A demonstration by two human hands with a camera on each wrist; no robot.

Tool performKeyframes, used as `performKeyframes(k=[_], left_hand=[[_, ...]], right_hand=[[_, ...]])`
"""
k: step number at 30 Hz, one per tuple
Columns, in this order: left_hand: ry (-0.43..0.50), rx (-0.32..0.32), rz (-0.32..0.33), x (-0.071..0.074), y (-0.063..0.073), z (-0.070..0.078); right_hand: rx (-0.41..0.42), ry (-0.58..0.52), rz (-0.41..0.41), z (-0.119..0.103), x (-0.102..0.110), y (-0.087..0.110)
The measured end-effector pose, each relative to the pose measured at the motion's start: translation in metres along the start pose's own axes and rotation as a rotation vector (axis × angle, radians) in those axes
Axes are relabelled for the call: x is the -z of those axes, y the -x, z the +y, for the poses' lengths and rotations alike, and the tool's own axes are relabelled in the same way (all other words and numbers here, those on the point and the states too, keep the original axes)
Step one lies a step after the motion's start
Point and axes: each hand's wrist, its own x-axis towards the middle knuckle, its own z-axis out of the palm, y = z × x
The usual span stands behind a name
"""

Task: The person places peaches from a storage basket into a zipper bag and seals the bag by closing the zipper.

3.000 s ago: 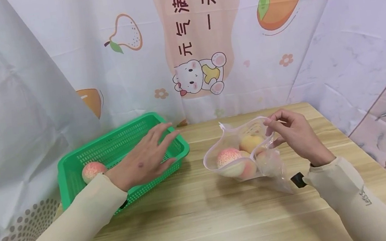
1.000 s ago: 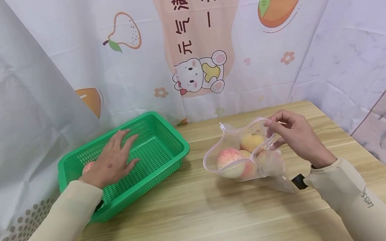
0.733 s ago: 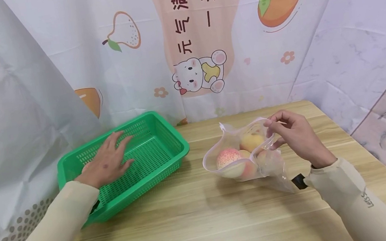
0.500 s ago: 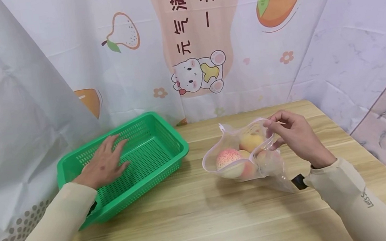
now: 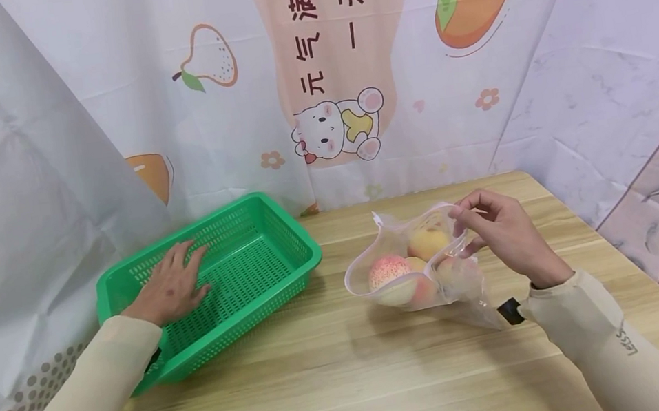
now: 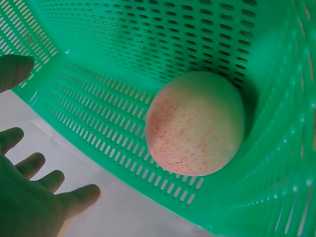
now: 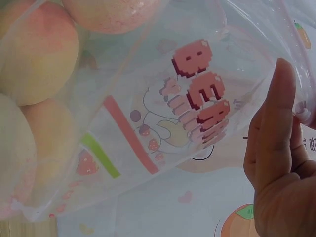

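Observation:
My left hand reaches down into the left end of a green perforated plastic basket, fingers spread. In the left wrist view a pale pink-speckled peach sits in the basket's corner, apart from the fingertips; the hand hides it from the head view. At the right, my right hand pinches the rim of a clear zip bag between thumb and fingers, keeping its mouth wide. Several peaches lie inside, among them a red-speckled peach and a yellowish peach. Printed lettering shows on the bag.
Both stand on a light wooden table, the bag to the right of the basket. A white curtain with fruit prints hangs right behind the table's back edge. A small black device sits at the right cuff.
My left hand has moved left and down, from above the basket's middle to its left end, covering the peach there. The right hand stays on the bag's rim.

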Motion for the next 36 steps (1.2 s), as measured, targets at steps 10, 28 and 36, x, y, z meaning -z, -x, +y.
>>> performKeyframes(k=[10, 28, 36], left_hand=[[-0.028, 0.061, -0.085, -0.006, -0.002, -0.003], [0.024, 0.288, -0.315, -0.007, -0.002, -0.010], [-0.007, 0.273, -0.309, -0.010, 0.001, -0.015]], right_hand=[[-0.005, 0.004, 0.001, 0.002, 0.001, 0.001], [-0.002, -0.003, 0.002, 0.004, 0.001, 0.000], [-0.005, 0.016, 0.001, 0.003, 0.000, 0.000]])
